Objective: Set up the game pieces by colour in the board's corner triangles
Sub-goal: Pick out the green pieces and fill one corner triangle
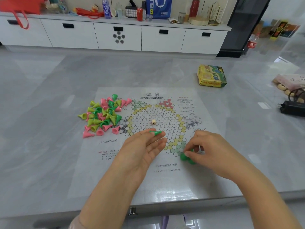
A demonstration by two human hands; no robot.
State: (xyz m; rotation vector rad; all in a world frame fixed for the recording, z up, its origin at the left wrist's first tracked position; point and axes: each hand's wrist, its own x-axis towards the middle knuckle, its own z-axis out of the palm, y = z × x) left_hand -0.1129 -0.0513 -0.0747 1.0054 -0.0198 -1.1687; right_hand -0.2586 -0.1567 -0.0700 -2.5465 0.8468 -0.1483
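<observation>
A thin paper game board [115,162] printed with a star of circles lies on the grey table. A heap of pink, yellow-green and dark green cone pieces [103,114] sits on and beside its left edge. My left hand [142,149], palm up, pinches one dark green piece [156,133] between thumb and forefinger over the board. My right hand [208,148] grips a dark green piece [185,156] at the board's near green corner triangle, where one or two more green pieces stand partly hidden under the fingers. A small beige die [153,122] lies at the board's centre.
A yellow and green game box [212,78] lies at the back right of the table. A black charger [292,108] and a pink cloth bundle [290,81] sit at the right edge. White cabinets with bottles and cans stand behind. The table's front edge runs just below the board.
</observation>
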